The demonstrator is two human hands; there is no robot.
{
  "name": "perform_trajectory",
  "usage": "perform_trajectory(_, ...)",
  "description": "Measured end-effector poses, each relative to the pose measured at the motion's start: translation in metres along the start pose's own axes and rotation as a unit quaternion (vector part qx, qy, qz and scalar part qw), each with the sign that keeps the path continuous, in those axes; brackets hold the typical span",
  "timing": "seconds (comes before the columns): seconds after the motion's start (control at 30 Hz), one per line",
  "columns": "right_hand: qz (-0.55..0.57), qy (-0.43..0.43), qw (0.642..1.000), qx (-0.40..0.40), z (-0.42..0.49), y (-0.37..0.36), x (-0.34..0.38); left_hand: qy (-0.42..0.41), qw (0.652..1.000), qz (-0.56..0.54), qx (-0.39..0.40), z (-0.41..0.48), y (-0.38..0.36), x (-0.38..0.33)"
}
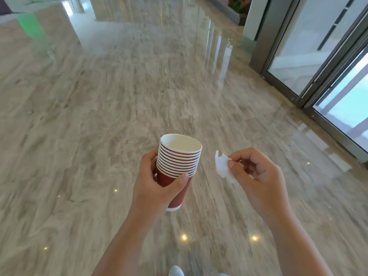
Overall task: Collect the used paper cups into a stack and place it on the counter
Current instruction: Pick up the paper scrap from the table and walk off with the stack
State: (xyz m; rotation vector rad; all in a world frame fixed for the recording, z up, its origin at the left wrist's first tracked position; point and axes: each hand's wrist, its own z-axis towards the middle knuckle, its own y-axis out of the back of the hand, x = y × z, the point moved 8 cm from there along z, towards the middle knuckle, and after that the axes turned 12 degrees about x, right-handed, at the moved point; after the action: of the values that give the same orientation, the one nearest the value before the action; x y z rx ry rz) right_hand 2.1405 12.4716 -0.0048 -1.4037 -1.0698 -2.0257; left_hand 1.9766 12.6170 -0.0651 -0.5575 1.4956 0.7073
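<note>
A stack of several red paper cups (177,162) with white rims is held upright in front of me, above the floor. My left hand (157,186) wraps around its lower part, thumb across the front. The top cup looks empty inside. My right hand (256,180) is to the right of the stack, apart from it, pinching a small crumpled white piece of tissue (224,167) between thumb and fingers. No counter shows near the hands.
Glossy beige marble floor (99,116) stretches ahead, blurred by motion. Glass doors with dark metal frames (318,66) run along the right. A pale block or counter-like structure with a green glow (39,26) stands far left. My shoe tip (176,270) shows at the bottom.
</note>
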Motion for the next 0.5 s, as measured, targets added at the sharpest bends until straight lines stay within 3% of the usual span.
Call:
perform_trajectory(0.23, 0.015, -0.058, 0.998, -0.017, 0.125, 0.007, -0.067, 0.028, 0.999, -0.006, 0.024, 0.134, -0.001, 0.028)
perform_trajectory(0.5, 0.009, -0.016, 1.0, 0.004, 0.333, 0.024, -0.102, 0.012, 1.0, 0.002, -0.02, 0.329, 0.007, 0.02)
